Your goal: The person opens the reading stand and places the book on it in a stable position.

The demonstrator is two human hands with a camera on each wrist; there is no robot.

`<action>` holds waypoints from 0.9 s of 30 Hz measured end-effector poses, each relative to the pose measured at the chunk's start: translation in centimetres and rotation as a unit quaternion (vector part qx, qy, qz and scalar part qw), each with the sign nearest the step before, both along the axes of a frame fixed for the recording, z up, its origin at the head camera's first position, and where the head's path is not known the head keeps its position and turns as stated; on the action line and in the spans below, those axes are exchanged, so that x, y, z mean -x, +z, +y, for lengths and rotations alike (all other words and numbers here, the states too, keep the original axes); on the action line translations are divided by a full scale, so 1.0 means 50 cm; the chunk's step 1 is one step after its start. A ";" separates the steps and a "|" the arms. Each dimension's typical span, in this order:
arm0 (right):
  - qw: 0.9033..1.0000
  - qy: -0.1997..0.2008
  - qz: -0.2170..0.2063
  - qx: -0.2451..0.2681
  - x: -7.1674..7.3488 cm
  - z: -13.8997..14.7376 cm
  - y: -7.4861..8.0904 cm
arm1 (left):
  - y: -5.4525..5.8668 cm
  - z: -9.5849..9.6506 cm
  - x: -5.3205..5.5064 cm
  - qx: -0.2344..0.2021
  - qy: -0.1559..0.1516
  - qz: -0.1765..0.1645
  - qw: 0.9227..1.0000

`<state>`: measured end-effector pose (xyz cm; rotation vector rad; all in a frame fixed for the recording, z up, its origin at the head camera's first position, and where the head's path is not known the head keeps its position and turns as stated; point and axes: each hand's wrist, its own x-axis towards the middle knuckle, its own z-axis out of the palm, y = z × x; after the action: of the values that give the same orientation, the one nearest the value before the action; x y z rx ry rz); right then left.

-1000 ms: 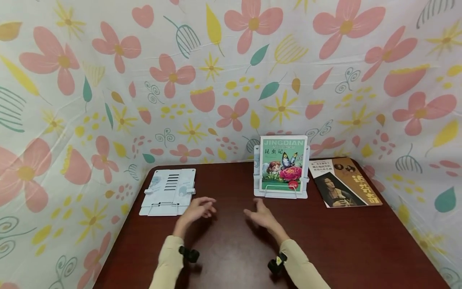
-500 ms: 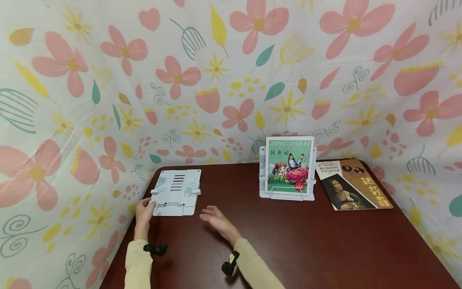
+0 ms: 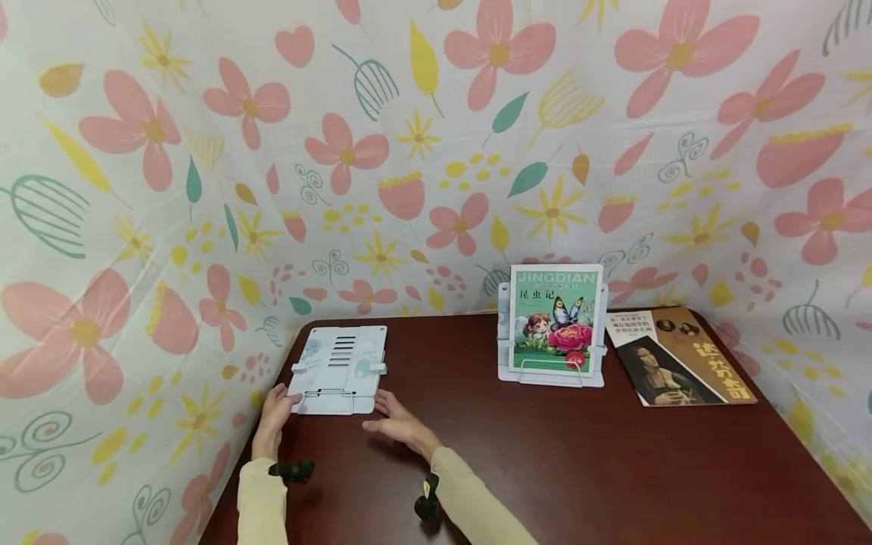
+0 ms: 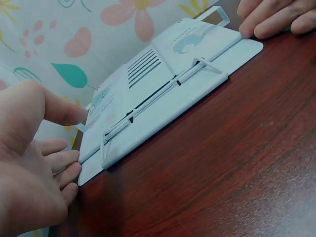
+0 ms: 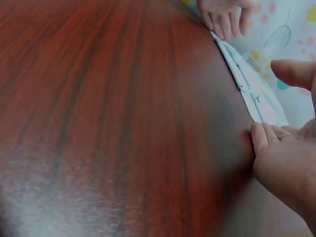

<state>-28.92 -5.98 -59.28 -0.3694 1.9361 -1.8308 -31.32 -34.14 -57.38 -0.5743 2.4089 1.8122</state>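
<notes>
A white book stand (image 3: 341, 367) with dark slots and a wire page holder lies folded on the left part of the table. At its left front corner is my left hand (image 3: 274, 416); in the left wrist view the fingertips (image 4: 69, 173) meet the stand's edge and the thumb is raised over it. My right hand (image 3: 403, 424) is at the right front corner. There, in the right wrist view, the fingers (image 5: 266, 136) touch or nearly touch the edge, with the thumb (image 5: 291, 71) held apart.
A second white stand (image 3: 504, 367) holds up a green children's book (image 3: 555, 318) farther right. Beside it a brown and white book (image 3: 681, 359) lies flat. Floral cloth (image 3: 422, 182) borders the dark wooden table (image 3: 545, 454) behind and at the sides.
Both hands have moved left from the table's middle to the folded stand. The left hand reached its left side first, then the right hand came to its right corner. The head view has shifted slightly.
</notes>
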 end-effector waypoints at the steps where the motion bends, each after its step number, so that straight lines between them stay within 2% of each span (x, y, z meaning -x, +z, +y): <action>1: 1.000 0.002 -0.003 0.001 0.000 0.001 -0.001 | 0.002 0.001 -0.001 0.007 -0.004 -0.005 1.000; 8: 1.000 0.009 -0.005 0.014 0.009 0.004 -0.002 | 0.008 0.005 0.002 0.043 -0.030 -0.027 0.998; 13: 0.999 0.018 -0.021 0.032 0.006 0.015 -0.010 | 0.004 0.020 -0.005 0.070 -0.045 -0.037 0.996; 18: 0.999 0.021 -0.002 0.024 0.003 0.031 -0.014 | 0.004 0.039 -0.013 0.084 -0.043 -0.043 0.995; 27: 0.999 0.032 0.017 0.007 -0.005 0.072 -0.006 | 0.021 0.054 -0.022 0.106 -0.071 -0.043 0.991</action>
<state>-28.65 -2.38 -59.60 -0.4645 1.9133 -1.8092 -30.22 -31.44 -56.32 -0.4732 2.5293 1.4580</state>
